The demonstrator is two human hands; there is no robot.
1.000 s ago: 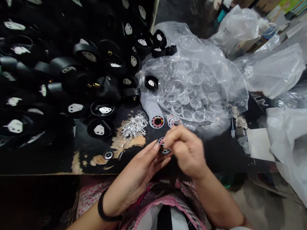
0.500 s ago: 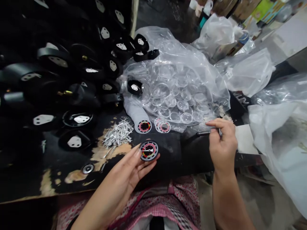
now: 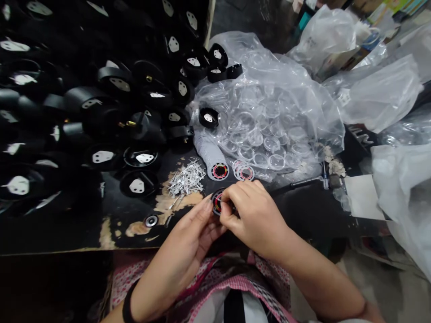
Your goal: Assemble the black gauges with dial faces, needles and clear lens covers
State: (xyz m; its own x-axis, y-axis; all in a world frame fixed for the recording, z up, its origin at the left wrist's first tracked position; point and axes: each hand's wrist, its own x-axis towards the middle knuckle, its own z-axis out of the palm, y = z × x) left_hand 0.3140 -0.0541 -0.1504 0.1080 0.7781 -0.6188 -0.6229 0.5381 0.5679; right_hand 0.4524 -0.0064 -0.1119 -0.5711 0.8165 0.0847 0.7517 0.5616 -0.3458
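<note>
The tool (image 3: 306,181) now lies right of my hands, freeing 2 hands for the gauge (image 3: 216,198) between them: my left hand (image 3: 192,229) grips its rim; my right hand (image 3: 253,216) curls over its face, pinch unclear.

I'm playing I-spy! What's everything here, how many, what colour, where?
Round gauge: 1, black and red, below centre
Dial stack: 1, grey, beyond gauge
Slivers: many, silvery, piled beside stack
Loose dials: a few, red and white, beside stack
Round cases: many, black, mostly left
Big bag: 1, clear, behind loose dials
Rings: many, clear, in or on bag
Other bags: several, whitish, right
Small disc: 1, silver and black, front left
Slim tool: 1, dark, right
Card: 1, whitish, right
Table: 1, black and tan, underneath
Patterned cloth: 1, pink, bottom
Wristband: 1, black, left wrist
Left hand: 1, bare, holding gauge
Right hand: 1, bare, at gauge
</note>
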